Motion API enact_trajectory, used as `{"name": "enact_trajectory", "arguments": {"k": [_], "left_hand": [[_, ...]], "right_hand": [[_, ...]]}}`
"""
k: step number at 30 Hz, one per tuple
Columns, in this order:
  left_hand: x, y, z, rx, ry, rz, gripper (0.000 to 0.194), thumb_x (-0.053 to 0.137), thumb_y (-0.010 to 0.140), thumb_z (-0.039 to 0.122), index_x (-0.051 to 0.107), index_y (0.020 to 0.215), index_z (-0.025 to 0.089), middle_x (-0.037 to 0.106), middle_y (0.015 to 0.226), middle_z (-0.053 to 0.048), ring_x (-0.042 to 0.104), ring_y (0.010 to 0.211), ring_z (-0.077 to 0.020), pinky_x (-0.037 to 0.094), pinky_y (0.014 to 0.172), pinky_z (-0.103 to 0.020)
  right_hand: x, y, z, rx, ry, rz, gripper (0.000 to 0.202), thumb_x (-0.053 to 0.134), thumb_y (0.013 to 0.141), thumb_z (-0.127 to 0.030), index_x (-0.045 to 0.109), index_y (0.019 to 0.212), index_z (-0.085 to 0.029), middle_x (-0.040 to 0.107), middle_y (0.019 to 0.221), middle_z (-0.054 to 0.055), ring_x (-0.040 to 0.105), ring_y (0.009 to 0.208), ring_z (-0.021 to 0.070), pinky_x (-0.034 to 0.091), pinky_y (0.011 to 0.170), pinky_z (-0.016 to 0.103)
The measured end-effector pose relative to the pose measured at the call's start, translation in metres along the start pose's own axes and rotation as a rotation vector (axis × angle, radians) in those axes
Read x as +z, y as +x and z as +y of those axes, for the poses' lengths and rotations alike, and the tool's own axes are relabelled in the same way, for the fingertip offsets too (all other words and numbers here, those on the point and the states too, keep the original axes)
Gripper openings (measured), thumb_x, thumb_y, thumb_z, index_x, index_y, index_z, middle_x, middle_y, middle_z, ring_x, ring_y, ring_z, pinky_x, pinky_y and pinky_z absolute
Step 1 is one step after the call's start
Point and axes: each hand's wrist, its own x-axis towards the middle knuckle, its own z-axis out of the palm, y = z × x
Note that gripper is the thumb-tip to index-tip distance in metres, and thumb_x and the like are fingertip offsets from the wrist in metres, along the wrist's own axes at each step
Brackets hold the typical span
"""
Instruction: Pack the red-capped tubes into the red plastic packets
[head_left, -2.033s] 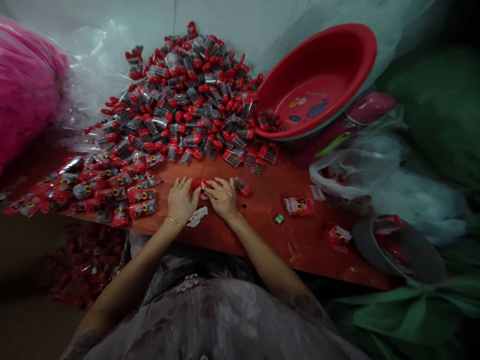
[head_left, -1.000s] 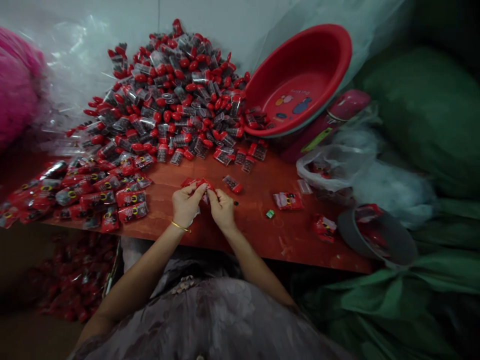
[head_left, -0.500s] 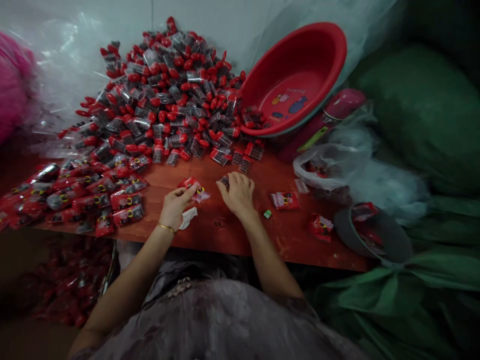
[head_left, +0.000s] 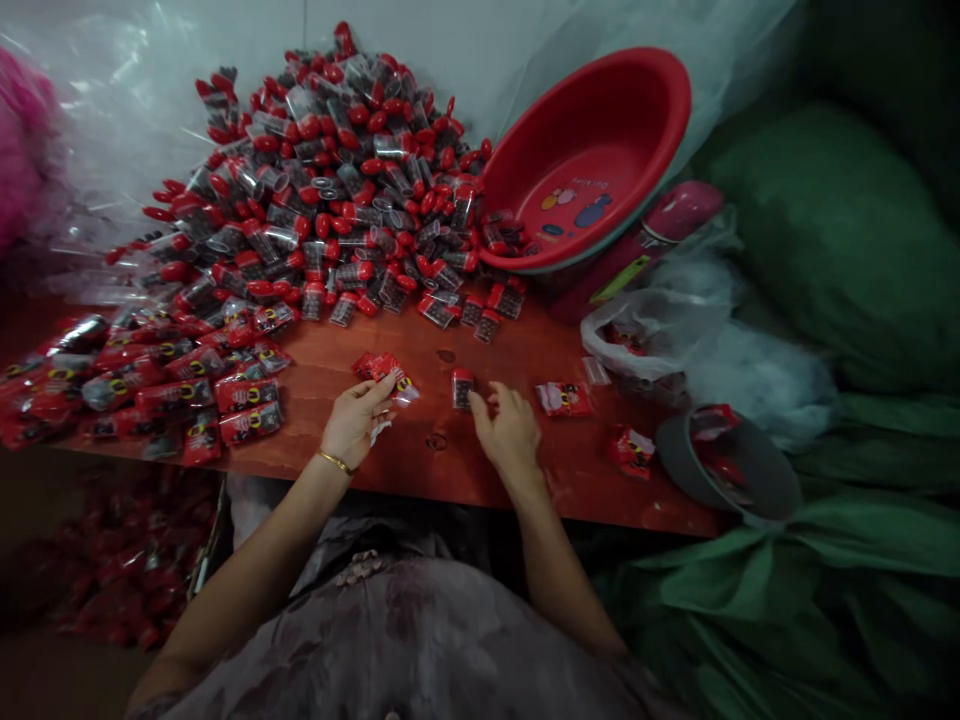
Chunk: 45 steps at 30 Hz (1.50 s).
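My left hand pinches a red printed plastic packet between thumb and fingers, just above the tabletop. A scrap of white paper shows below those fingers, partly covered. To the right, my right hand is low over the table with fingers slightly curled and apart, holding nothing that I can see. Its thumb tip is close to a small clear container with a red cap and dark contents; I cannot tell if they touch. Right of this hand lies a bundle of red packets.
A tall pile of red-capped containers fills the back. Filled red packets are heaped at left. A tilted red basin, a plastic bag, a grey bowl and a loose red packet stand or lie at right.
My right hand has moved right and toward me, uncovering the small container that was mostly under its fingers. The green tag is now out of sight. My left hand keeps its packet.
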Motion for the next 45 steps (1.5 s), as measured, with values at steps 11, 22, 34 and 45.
{"name": "enact_trajectory", "arguments": {"k": [11, 22, 34, 45], "left_hand": [[-0.002, -0.013, 0.005, -0.113, -0.029, -0.047, 0.018, 0.074, 0.069, 0.030, 0.066, 0.078, 0.016, 0.070, 0.071, -0.003, 0.062, 0.059, -0.0108, 0.047, 0.057, -0.022], [0.006, -0.026, 0.000, -0.047, 0.036, -0.180, 0.031, 0.081, 0.058, 0.034, 0.064, 0.074, 0.013, 0.070, 0.070, -0.003, 0.063, 0.059, -0.0111, 0.049, 0.059, -0.022], [0.009, -0.033, -0.002, 0.109, 0.139, -0.178, 0.042, 0.084, 0.043, 0.045, 0.064, 0.060, 0.012, 0.062, 0.055, 0.001, 0.052, 0.050, -0.0062, 0.043, 0.050, -0.018], [0.000, -0.030, -0.001, 0.122, 0.242, -0.298, 0.037, 0.080, 0.055, 0.043, 0.069, 0.072, 0.013, 0.066, 0.065, 0.000, 0.055, 0.056, -0.0078, 0.045, 0.058, -0.021]], "right_hand": [[-0.002, -0.002, -0.021, -0.018, 0.247, -0.221, 0.025, 0.047, 0.081, -0.024, 0.062, 0.097, -0.013, 0.066, 0.085, 0.011, 0.061, 0.075, 0.0213, 0.046, 0.067, 0.031], [-0.046, -0.036, -0.027, 0.215, 1.156, -0.588, 0.030, 0.062, 0.070, -0.040, 0.065, 0.088, -0.016, 0.052, 0.048, -0.006, 0.043, 0.035, 0.0064, 0.033, 0.036, 0.018], [-0.047, -0.039, -0.036, 0.199, 1.197, -0.652, 0.025, 0.062, 0.070, -0.036, 0.067, 0.084, -0.016, 0.051, 0.048, -0.006, 0.041, 0.036, 0.0054, 0.032, 0.036, 0.017], [-0.025, -0.036, -0.030, 0.325, 1.281, -0.734, 0.031, 0.062, 0.067, -0.041, 0.065, 0.083, -0.015, 0.048, 0.044, -0.008, 0.040, 0.031, 0.0043, 0.025, 0.030, 0.015]]}}
